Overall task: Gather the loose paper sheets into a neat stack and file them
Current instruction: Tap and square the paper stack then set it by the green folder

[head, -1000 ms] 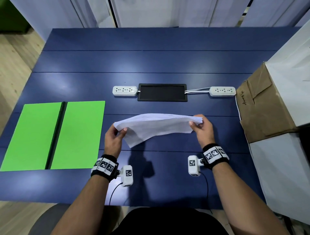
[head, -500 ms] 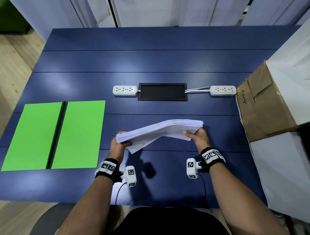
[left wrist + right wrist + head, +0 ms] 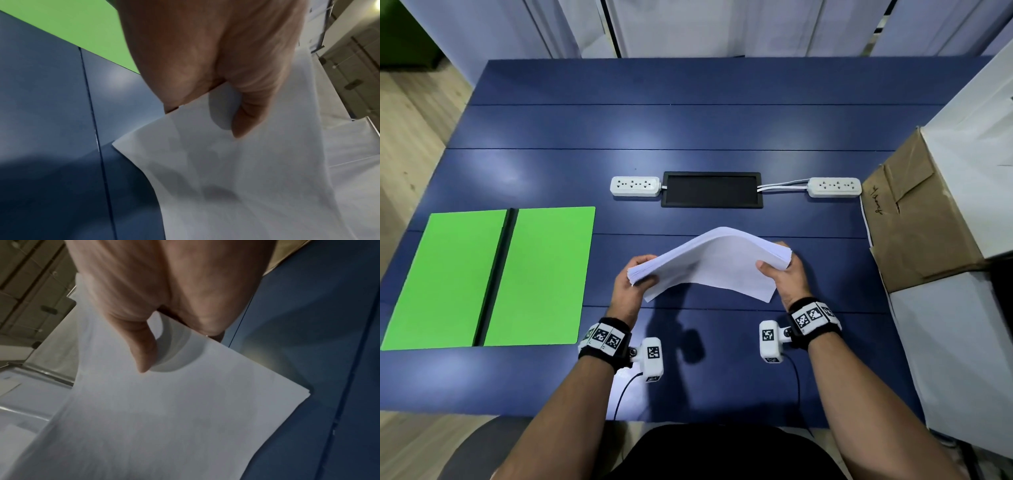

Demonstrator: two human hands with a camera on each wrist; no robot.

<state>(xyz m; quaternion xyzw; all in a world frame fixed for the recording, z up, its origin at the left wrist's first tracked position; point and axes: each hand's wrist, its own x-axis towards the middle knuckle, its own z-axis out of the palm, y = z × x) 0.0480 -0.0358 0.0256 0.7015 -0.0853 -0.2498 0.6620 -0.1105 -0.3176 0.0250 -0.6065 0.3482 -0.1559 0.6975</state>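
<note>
A thick stack of white paper sheets hangs in the air over the middle of the blue table, bowed upward in an arch. My left hand grips its left end and my right hand grips its right end, thumbs on the near face. In the left wrist view the thumb presses on the paper sheets. In the right wrist view the thumb pinches the paper sheets the same way. An open green file folder with a black spine lies flat at the table's left.
Two white power strips flank a black cable tray in the table's middle. A brown cardboard box and white boxes stand along the right edge. The table's near edge is by my body.
The stack has gone from nearly flat, through a tilt with the left end low, to a raised arch. Both hands have drawn closer to me and toward each other.
</note>
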